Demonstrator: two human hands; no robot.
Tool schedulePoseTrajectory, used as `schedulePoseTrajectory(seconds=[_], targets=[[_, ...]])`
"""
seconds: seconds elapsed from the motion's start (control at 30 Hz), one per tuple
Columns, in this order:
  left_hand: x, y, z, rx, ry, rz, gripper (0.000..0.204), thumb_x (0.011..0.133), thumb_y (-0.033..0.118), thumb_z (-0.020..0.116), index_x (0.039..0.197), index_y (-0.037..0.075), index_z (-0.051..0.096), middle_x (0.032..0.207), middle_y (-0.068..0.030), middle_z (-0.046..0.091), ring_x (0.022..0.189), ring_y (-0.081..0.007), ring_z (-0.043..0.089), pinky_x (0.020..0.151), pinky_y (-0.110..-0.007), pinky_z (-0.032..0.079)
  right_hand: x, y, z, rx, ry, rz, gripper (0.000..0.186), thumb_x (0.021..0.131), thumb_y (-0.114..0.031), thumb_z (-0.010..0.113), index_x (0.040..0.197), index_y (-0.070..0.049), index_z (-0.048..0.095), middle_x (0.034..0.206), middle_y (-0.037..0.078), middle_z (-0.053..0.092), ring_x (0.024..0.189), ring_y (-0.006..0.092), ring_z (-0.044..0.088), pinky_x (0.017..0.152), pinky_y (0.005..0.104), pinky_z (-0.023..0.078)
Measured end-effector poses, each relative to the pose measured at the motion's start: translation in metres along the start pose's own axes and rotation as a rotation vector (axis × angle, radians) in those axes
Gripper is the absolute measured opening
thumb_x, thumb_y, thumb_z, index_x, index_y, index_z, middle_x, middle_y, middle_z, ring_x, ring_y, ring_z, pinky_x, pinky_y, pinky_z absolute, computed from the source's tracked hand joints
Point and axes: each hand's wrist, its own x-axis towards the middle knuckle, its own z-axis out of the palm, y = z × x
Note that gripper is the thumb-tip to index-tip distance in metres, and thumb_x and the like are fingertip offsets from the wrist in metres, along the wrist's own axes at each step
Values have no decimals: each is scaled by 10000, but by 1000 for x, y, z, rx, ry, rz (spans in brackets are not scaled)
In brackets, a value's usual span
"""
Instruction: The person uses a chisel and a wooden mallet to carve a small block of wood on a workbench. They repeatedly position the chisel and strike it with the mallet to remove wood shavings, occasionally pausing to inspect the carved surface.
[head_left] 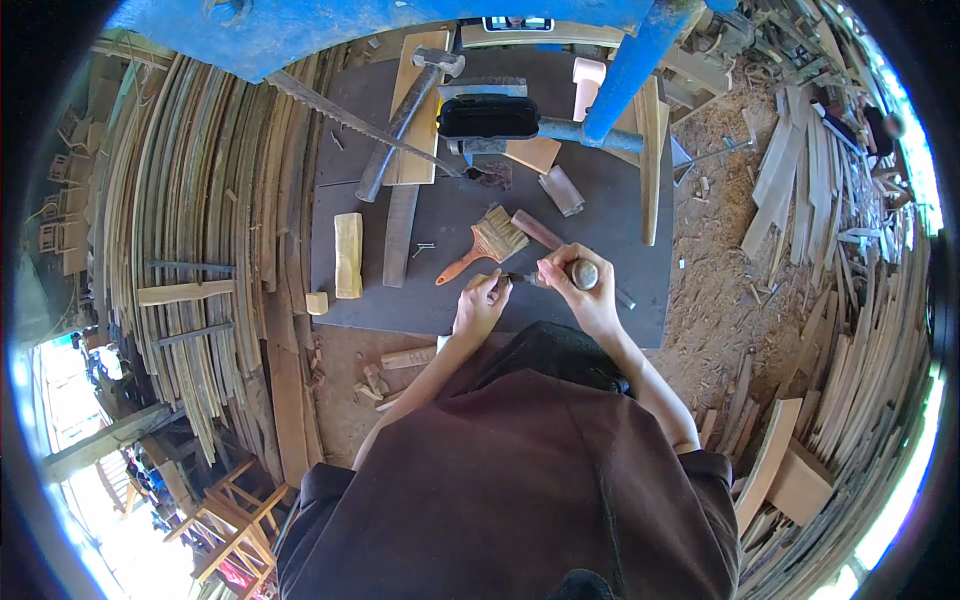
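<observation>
Workbench, dark-topped, seen from above in our head view. Near its close edge, our right hand is wrapped around a wooden handle, whose rounded butt faces up toward us. Our left hand, fingers curled, pinches a small dark piece at its fingertips; we cannot tell what it is. That piece lies directly left of the right hand, across a narrow gap; its long axis, as far as we can make out, runs left to right. The left hand is nearer, touching it. Just beyond lies a paintbrush, its handle slanting down leftward. A brown bar slants beyond the right hand.
</observation>
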Motion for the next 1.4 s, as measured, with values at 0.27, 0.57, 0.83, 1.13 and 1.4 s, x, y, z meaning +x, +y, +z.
schedulePoseTrajectory(seconds=[0.27, 0.57, 0.83, 1.13, 1.4], targets=[[11, -10, -8, -13, -29, 6, 222, 903, 129, 617, 1062, -25, 627, 804, -192, 602, 664, -303, 647, 560, -369, 508, 10, 7, 1, 61, -97, -66, 147, 883, -80, 689, 801, -31, 577, 768, -17, 592, 693, 51, 539, 630, 211, 446], [18, -13, -7, 120, -71, 153, 263, 932, 185, 576, 1102, -15, 585, 1022, -217, 578, 861, -412, 617, 707, -462, 521, 20, -2, 2, -4, -76, -72, 116, 892, -80, 667, 820, -7, 615, 764, 21, 625, 710, 67, 590, 633, 226, 474], [27, -9, -7, 124, -78, 178, 261, 940, 186, 565, 1099, -22, 580, 1044, -206, 564, 862, -402, 623, 702, -462, 524, 22, -7, 0, -139, -121, -191, 33, 892, 19, 608, 867, 15, 587, 782, 59, 612, 731, 112, 593, 661, 263, 494], [21, -8, -7, 126, -104, 150, 242, 947, 172, 555, 1077, -31, 578, 1011, -198, 541, 830, -405, 614, 674, -469, 514, 22, 3, 2, -86, -106, -153, 75, 893, 3, 621, 837, 9, 571, 774, 55, 606, 714, 113, 586, 649, 260, 488], [21, 0, -13, 47, -64, 171, 248, 941, 160, 563, 1098, -31, 579, 1004, -199, 542, 834, -403, 610, 677, -467, 510, 26, -10, 5, -31, -99, -193, 64, 877, 23, 629, 840, 14, 577, 769, 43, 597, 714, 104, 589, 646, 260, 491]])
